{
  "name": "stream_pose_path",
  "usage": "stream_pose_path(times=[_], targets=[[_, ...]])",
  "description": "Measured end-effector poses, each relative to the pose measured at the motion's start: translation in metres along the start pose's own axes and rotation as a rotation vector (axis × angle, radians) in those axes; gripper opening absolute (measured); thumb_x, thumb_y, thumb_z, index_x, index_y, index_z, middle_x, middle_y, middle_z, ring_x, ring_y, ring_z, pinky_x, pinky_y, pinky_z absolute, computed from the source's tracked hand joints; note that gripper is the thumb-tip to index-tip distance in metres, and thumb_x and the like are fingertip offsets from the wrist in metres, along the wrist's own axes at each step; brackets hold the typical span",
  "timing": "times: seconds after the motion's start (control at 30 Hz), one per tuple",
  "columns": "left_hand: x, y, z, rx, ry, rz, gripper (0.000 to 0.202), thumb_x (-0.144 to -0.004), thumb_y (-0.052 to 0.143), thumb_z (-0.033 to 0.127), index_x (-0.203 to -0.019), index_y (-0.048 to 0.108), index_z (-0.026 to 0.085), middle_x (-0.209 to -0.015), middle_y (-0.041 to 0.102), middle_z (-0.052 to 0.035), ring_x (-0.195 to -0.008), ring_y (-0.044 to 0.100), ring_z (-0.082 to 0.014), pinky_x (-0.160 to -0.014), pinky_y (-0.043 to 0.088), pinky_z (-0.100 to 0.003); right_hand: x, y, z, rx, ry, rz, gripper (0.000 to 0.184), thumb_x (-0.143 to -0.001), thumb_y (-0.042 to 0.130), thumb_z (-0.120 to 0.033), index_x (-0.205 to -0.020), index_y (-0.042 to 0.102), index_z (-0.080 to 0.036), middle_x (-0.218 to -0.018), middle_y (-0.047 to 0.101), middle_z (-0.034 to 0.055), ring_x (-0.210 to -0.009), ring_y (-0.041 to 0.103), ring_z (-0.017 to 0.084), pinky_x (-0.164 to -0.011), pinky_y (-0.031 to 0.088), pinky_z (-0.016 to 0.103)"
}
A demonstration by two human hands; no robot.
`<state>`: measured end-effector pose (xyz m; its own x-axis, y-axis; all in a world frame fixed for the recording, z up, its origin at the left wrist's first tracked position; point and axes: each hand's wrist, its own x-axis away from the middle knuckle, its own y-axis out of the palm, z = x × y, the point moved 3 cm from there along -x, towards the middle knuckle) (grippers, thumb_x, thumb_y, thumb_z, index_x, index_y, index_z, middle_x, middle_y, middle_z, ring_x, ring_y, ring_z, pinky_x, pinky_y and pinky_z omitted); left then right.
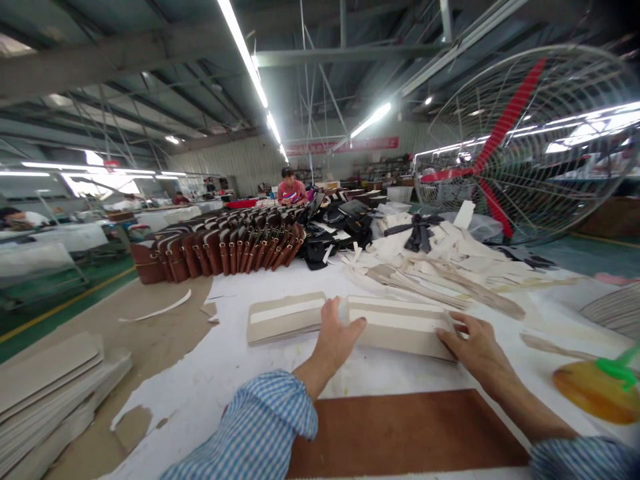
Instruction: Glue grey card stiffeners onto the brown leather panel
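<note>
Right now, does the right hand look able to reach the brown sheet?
Probably yes: the right hand holds the right beige stack, but only white tabletop seems to separate it from the brown sheet.

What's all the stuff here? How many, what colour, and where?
Table: one, white and brown, front
Bags: many, brown, rear left
Black pile: one, black, right of bags
Scraps: many, off-white, rear right
Boards: two stacks, beige-white, centre
Sheet: one, brown, near edge
Pale pile: one, beige, near left
Round thing: one, amber, right
Fan: one, red-bladed, right
Person: one clear, red top, back
Lights: several, white, ceiling
Sleeves: two, blue checked, near edge
Left hand: one, at right stack's left end
Right hand: one, at that stack's right end
</note>
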<state>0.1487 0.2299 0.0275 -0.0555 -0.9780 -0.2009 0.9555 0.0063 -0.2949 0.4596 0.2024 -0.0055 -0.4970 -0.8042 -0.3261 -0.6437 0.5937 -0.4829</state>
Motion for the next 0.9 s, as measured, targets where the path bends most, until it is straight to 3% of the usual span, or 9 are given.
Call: stream_pose_path(times=[0.07, 0.13, 0.3, 0.47, 0.5, 0.6, 0.7, 0.8, 0.9], targets=[[0.004, -0.012, -0.009, -0.089, -0.003, 0.025, 0.082, -0.085, 0.071, 0.041, -0.155, 0.041, 0.011, -0.171, 0.028, -0.0246, -0.159, 0.031, -0.041, -0.126, 0.035, -0.053, 0.003, 0.0, 0.001, 0.042, -0.052, 0.038, 0.064, -0.064, 0.059, -0.06, -0.108, 0.068, -0.015, -0.132, 0.059, 0.0291, -0.134, 0.054, 0.048, -0.116, 0.042, 0.065], [0.021, -0.034, -0.018, -0.181, 0.015, 0.019, 0.077, -0.084, 0.07, 0.039, -0.152, 0.046, 0.012, -0.17, 0.03, -0.0217, -0.159, 0.031, -0.0377, -0.126, 0.035, -0.051, 0.017, 0.001, 0.0, 0.049, -0.13, 0.019, 0.059, -0.066, 0.058, -0.061, -0.105, 0.07, -0.018, -0.132, 0.061, 0.0254, -0.139, 0.049, 0.047, -0.123, 0.032, 0.064], [0.068, -0.114, -0.04, -0.441, 0.013, 0.046, 0.069, -0.079, 0.074, 0.026, -0.145, 0.057, 0.017, -0.163, 0.044, -0.0154, -0.154, 0.039, -0.0308, -0.131, 0.028, -0.045, 0.069, 0.019, -0.025, 0.029, -0.432, -0.24, 0.041, -0.086, 0.059, -0.055, -0.109, 0.076, -0.026, -0.128, 0.066, 0.0137, -0.127, 0.06, 0.037, -0.118, 0.041, 0.061], [0.06, -0.177, -0.067, -0.653, -0.178, 0.208, 0.055, -0.095, 0.076, 0.033, -0.144, 0.057, 0.019, -0.16, 0.048, -0.0139, -0.15, 0.042, -0.0379, -0.124, 0.033, -0.065, 0.088, 0.076, -0.106, 0.138, -0.598, -0.654, 0.04, -0.097, 0.052, -0.039, -0.129, 0.07, -0.022, -0.142, 0.059, 0.0136, -0.13, 0.059, 0.03, -0.11, 0.052, 0.045], [0.055, -0.183, -0.072, -0.676, -0.217, 0.224, 0.052, -0.097, 0.075, 0.035, -0.143, 0.058, 0.02, -0.158, 0.049, -0.013, -0.147, 0.046, -0.0378, -0.121, 0.037, -0.066, 0.085, 0.092, -0.122, 0.212, -0.595, -0.725, 0.042, -0.098, 0.053, -0.034, -0.134, 0.067, -0.019, -0.144, 0.058, 0.0146, -0.128, 0.06, 0.028, -0.108, 0.053, 0.041], [0.044, -0.19, -0.082, -0.699, -0.29, 0.233, 0.046, -0.1, 0.073, 0.038, -0.141, 0.061, 0.02, -0.152, 0.055, -0.0121, -0.138, 0.055, -0.0346, -0.115, 0.046, -0.062, 0.067, 0.14, -0.157, 0.354, -0.532, -0.743, 0.037, -0.099, 0.062, -0.023, -0.134, 0.065, -0.011, -0.135, 0.063, 0.0168, -0.114, 0.066, 0.024, -0.105, 0.054, 0.039], [0.043, -0.188, -0.085, -0.673, -0.31, 0.226, 0.042, -0.1, 0.073, 0.038, -0.137, 0.063, 0.02, -0.146, 0.06, -0.0115, -0.132, 0.06, -0.0323, -0.111, 0.051, -0.058, 0.048, 0.177, -0.166, 0.472, -0.468, -0.711, 0.03, -0.101, 0.071, -0.031, -0.125, 0.068, -0.015, -0.13, 0.067, 0.0124, -0.114, 0.066, 0.026, -0.102, 0.056, 0.048], [0.047, -0.186, -0.085, -0.596, -0.306, 0.226, 0.039, -0.1, 0.074, 0.038, -0.133, 0.065, 0.019, -0.143, 0.061, -0.0111, -0.13, 0.061, -0.0315, -0.109, 0.052, -0.057, 0.039, 0.194, -0.162, 0.521, -0.433, -0.703, 0.031, -0.103, 0.07, -0.04, -0.125, 0.069, -0.019, -0.13, 0.068, 0.0102, -0.112, 0.067, 0.025, -0.098, 0.058, 0.048], [0.051, -0.186, -0.085, -0.456, -0.279, 0.248, 0.038, -0.1, 0.074, 0.038, -0.131, 0.065, 0.019, -0.141, 0.062, -0.0108, -0.128, 0.062, -0.0307, -0.108, 0.053, -0.056, 0.037, 0.195, -0.158, 0.509, -0.418, -0.695, 0.029, -0.103, 0.069, -0.041, -0.123, 0.069, -0.018, -0.128, 0.068, 0.0098, -0.111, 0.068, 0.024, -0.098, 0.058, 0.047]])
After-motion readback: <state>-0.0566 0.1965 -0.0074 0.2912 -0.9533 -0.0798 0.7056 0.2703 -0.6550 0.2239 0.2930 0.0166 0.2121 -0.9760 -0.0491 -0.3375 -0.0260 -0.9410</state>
